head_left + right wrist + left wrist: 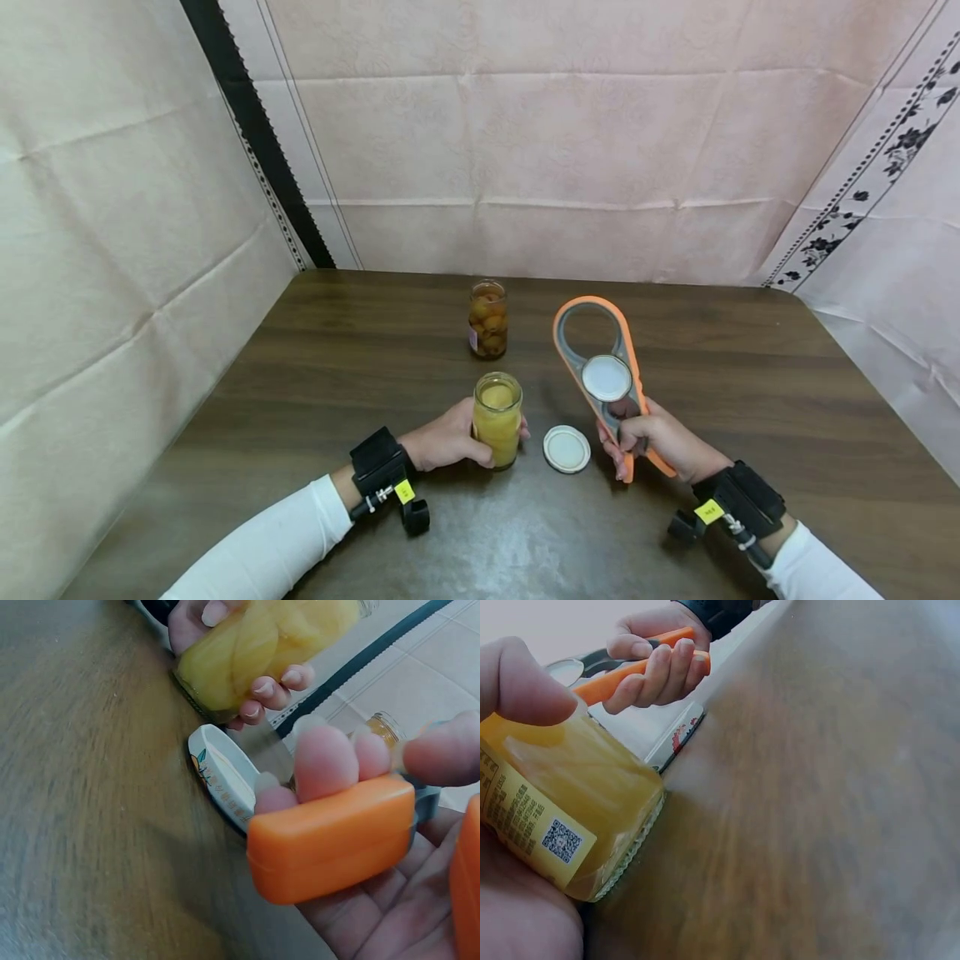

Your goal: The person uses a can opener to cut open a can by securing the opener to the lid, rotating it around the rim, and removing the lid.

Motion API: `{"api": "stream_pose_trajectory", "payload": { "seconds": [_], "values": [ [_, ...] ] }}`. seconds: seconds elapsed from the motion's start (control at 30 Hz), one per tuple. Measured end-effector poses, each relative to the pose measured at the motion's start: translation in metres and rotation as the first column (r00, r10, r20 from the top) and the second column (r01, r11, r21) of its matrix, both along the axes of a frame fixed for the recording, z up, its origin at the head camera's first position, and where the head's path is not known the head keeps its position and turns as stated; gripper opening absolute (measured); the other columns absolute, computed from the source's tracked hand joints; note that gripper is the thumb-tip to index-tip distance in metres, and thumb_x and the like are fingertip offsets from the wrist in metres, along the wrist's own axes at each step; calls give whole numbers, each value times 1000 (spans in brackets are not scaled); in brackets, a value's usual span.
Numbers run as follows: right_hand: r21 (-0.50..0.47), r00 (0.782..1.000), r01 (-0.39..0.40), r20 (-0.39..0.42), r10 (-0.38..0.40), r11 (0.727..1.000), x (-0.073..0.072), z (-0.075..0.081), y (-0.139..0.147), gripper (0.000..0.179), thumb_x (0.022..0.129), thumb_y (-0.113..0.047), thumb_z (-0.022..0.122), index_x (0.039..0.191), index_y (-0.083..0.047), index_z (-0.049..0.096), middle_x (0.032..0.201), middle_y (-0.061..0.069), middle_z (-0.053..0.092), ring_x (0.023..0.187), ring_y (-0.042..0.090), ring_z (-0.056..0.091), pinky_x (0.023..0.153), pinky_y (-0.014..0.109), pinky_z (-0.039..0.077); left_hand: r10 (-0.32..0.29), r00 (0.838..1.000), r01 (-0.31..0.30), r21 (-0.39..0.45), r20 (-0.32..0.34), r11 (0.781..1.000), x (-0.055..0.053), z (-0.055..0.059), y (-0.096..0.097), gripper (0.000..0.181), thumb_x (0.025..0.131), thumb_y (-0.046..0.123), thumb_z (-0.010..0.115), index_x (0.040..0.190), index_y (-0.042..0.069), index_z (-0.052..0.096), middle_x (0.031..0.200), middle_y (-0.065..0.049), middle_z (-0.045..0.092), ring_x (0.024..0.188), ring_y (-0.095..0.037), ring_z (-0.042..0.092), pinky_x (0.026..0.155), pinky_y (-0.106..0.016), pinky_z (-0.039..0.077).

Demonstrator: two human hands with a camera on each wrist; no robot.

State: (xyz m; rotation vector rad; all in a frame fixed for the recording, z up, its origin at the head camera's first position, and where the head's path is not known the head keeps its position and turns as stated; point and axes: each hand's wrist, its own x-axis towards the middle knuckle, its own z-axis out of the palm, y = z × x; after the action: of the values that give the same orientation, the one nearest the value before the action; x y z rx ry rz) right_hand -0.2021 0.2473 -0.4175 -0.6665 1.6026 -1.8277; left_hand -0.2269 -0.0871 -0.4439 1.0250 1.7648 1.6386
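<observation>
A glass jar of yellow fruit point(498, 425), lidless, stands upright in my left hand point(448, 440), whose fingers and thumb wrap round it. Its yellow label with a QR code point(561, 841) shows in the left wrist view. My right hand point(662, 435) grips the handles of an orange and grey jar opener point(627, 340). Within the opener's smaller loop sits a white lid point(607, 378). Between the hands another white lid point(567, 449) lies on the table, inner side up, with print on its rim in the right wrist view.
Behind the yellow jar stands a second open glass jar with brown round fruit point(489, 323). The dark wooden table point(360, 350) ends at pale cloth hangings point(555, 167) at the back and sides.
</observation>
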Motion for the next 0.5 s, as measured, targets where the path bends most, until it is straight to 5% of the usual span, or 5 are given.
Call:
{"api": "stream_pose_trajectory", "payload": {
  "seconds": [0.5],
  "values": [
    [22,999,-8,46,7,1000,7,0,0,25,85,11,38,103,2,54,80,2,60,64,12,64,63,32,60,79,997,-79,19,5,997,-3,1,13,58,68,-7,60,125,-3,56,124,-29,61,115,-24,62,100,-30,47]
  ]
}}
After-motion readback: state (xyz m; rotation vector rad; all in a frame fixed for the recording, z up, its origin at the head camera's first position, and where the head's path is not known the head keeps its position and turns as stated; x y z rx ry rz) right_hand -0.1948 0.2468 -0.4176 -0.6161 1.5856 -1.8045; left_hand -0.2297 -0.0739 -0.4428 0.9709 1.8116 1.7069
